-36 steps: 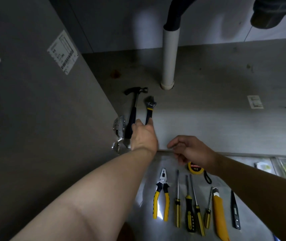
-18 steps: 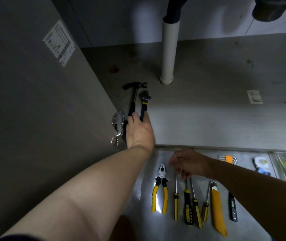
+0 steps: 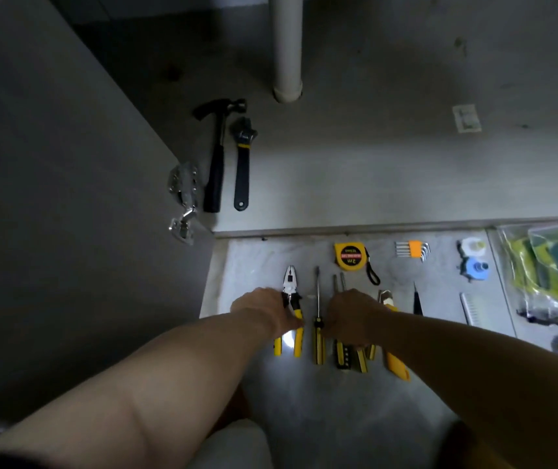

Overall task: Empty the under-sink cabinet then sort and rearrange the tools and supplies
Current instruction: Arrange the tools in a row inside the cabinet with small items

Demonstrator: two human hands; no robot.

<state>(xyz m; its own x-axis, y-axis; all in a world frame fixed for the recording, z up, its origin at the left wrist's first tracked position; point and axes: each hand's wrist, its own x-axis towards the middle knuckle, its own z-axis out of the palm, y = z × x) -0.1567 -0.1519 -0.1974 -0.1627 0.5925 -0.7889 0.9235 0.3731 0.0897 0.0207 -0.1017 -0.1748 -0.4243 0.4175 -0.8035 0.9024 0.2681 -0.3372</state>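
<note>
Left hand (image 3: 264,308) at frame centre, fingers closing on pliers (image 3: 292,299) lying on floor; whether grip is firm, cannot tell. Right hand (image 3: 352,316) beside it over screwdrivers (image 3: 345,353), fingers curled down among handles, hold not discernible. One screwdriver (image 3: 318,319) lies between hands. Utility knife (image 3: 396,360) just right of right hand. Tape measure (image 3: 350,256), hex keys (image 3: 413,249) above, near cabinet edge. Hammer (image 3: 218,154) and wrench (image 3: 243,164) side by side on cabinet floor (image 3: 372,157), upper centre, left of pipe (image 3: 286,45).
</note>
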